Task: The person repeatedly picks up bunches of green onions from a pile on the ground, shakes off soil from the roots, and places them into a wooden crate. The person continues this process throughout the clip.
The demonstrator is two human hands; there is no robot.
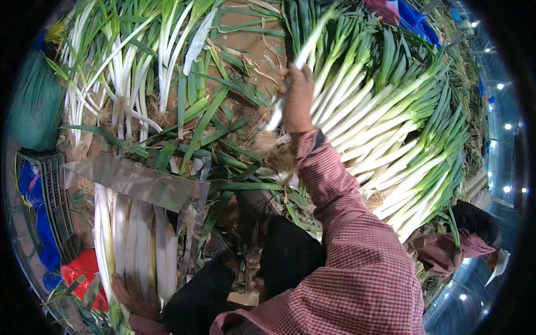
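My right hand (299, 100) is closed around the white stalk of a leek or large green onion (276, 115), its roots pointing down and its green end up. Beside that hand, a wide fanned pile of leeks (368, 121) lies with white stalks inward and green leaves outward. At the lower left my left hand (136, 297) rests against the stalks of a leek bundle (142, 247); how its fingers grip is partly hidden. The bundle lies in a metal frame (192, 217) with a clear plate (130, 180) across its top.
More leeks (125, 71) lie at the upper left, near a green sack (35, 100). Loose leaves (209, 117) litter the ground. A dark plastic crate (60, 209) and a red container (86, 272) stand left of the frame. Another person's sleeve (444, 251) shows at the right.
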